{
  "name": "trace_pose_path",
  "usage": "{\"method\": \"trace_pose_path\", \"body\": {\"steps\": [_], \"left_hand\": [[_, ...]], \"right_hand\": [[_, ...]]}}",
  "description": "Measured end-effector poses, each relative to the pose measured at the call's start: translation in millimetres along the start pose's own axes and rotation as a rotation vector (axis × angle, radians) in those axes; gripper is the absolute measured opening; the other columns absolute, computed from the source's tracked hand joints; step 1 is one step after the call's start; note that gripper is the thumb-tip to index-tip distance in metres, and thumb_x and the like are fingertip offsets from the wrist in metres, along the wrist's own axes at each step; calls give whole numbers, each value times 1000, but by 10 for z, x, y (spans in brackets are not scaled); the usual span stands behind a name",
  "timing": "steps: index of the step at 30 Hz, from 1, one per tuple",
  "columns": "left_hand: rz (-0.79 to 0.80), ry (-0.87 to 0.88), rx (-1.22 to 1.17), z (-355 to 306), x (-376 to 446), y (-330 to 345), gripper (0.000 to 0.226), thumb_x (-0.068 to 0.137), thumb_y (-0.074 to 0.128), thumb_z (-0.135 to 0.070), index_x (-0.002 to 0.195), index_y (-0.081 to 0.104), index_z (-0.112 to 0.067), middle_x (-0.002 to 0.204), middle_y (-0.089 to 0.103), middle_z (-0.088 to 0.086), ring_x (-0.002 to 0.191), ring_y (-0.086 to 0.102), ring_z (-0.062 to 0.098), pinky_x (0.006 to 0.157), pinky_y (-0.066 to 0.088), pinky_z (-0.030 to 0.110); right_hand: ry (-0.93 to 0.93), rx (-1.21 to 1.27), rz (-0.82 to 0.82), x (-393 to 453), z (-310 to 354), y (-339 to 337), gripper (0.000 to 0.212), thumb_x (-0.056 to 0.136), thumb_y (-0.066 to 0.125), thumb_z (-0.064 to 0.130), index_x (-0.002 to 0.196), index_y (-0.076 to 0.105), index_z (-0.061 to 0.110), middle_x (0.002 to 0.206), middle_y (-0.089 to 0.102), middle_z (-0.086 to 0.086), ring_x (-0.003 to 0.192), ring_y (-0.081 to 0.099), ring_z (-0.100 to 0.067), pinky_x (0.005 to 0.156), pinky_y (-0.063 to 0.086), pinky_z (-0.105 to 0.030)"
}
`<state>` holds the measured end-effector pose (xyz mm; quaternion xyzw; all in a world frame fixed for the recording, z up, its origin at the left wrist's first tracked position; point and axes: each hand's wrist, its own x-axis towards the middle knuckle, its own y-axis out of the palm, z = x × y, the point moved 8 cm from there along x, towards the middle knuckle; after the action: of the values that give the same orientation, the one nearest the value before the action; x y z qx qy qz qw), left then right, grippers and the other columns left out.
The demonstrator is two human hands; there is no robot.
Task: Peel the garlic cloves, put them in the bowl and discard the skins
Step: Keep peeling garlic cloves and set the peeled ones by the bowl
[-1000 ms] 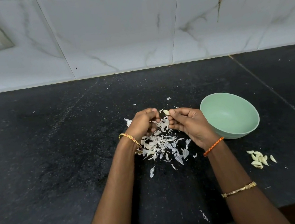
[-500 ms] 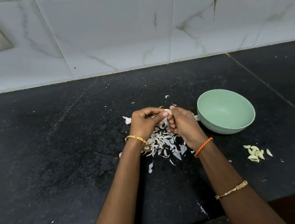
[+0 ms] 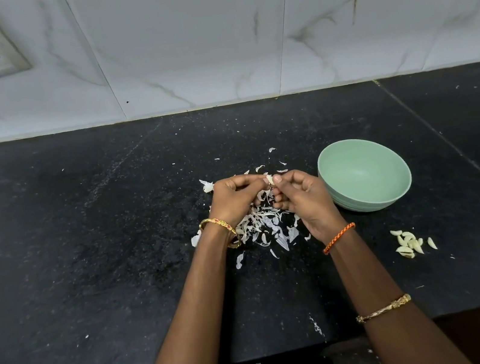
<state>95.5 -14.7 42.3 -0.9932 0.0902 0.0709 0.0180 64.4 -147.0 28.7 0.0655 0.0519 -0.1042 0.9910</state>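
change: hands parted slightly | left hand [image 3: 235, 197], right hand [image 3: 301, 193] pinch clove [image 3: 270, 179] left of bowl [image 3: 364, 175] | peeling continues

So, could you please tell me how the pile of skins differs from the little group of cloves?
The skins are thin, papery white flakes, scattered widely beneath both hands; the cloves are plump, pale yellow and gathered tightly. The skins lie left of the bowl, the cloves nearer than it, to the right. Both rest on the black counter.

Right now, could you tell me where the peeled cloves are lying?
In the head view, the cloves lie in a small cluster on the counter, near its front edge, just in front of the bowl and right of the right forearm.
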Motion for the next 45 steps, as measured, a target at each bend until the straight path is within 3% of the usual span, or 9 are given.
{"method": "trace_pose_path", "body": {"steps": [5, 10, 17, 24, 32, 36, 41, 43, 45], "left_hand": [[-20, 70, 53, -62, -5, 18, 13, 84, 68, -2, 92, 70, 7, 61, 64, -11, 39, 47, -5, 44, 35, 6], [-5, 95, 68, -122, 11, 41, 14, 84, 66, 1, 96, 69, 8, 69, 62, -1, 39, 49, -7, 45, 33, 2], [-20, 75, 40, -121, 132, 6, 15, 84, 65, 2, 97, 68, 10, 64, 62, -4, 38, 48, -7, 44, 34, 3], [-19, 119, 109, -96, 307, -26, 8, 82, 70, -2, 88, 72, 0, 76, 68, -3, 61, 61, -8, 65, 48, 7], [-48, 152, 107, -70, 333, 7, 16, 82, 69, -1, 73, 69, -14, 71, 65, -6, 59, 59, -9, 63, 47, 8], [1, 68, 94, 5, 357, 48, 10, 86, 65, -4, 78, 69, -8, 73, 62, -2, 59, 54, -4, 60, 44, 6], [71, -29, 31, 25, 315, 85, 15, 89, 61, -5, 98, 67, 5, 38, 50, -19, 34, 44, -8, 41, 30, 0], [106, -29, 7, 16, 292, 103, 15, 87, 65, -7, 97, 68, 3, 43, 55, -18, 39, 49, -9, 45, 33, 0], [110, -1, 3, 19, 301, 93, 12, 82, 72, -11, 91, 71, -2, 64, 69, -14, 60, 62, -8, 59, 42, 2]], "right_hand": [[-3, -31, 48, -15, 18, -28, 12, 93, 59, 11, 82, 61, 7, 69, 60, -4, 60, 56, -5, 59, 52, -19], [62, 69, 88, -8, 11, -6, 11, 94, 56, 9, 84, 61, 6, 70, 58, -4, 61, 55, -6, 58, 52, -19], [122, 222, 79, 91, 6, 31, 11, 93, 56, 9, 85, 62, 5, 68, 60, -3, 61, 56, -8, 59, 53, -20], [-9, 27, -51, 196, 40, -7, 12, 92, 61, 10, 81, 64, 6, 70, 64, -6, 59, 61, -8, 62, 55, -22], [84, 202, -51, 179, -71, 52, 15, 94, 57, 10, 82, 63, 4, 66, 63, -4, 57, 60, -9, 61, 55, -22], [168, 294, -3, 163, -90, 69, 16, 94, 56, 12, 82, 63, 6, 66, 62, -2, 58, 59, -8, 60, 55, -21], [221, 361, -9, 151, -101, 44, 16, 95, 56, 13, 81, 62, 8, 64, 61, 0, 57, 57, -7, 58, 54, -20], [222, 374, -17, 144, -98, 26, 15, 94, 57, 14, 81, 62, 8, 62, 61, 1, 56, 57, -6, 58, 54, -19], [221, 379, -13, 133, -103, 20, 14, 93, 58, 15, 81, 63, 9, 63, 62, 1, 57, 58, -6, 59, 55, -19]]}}
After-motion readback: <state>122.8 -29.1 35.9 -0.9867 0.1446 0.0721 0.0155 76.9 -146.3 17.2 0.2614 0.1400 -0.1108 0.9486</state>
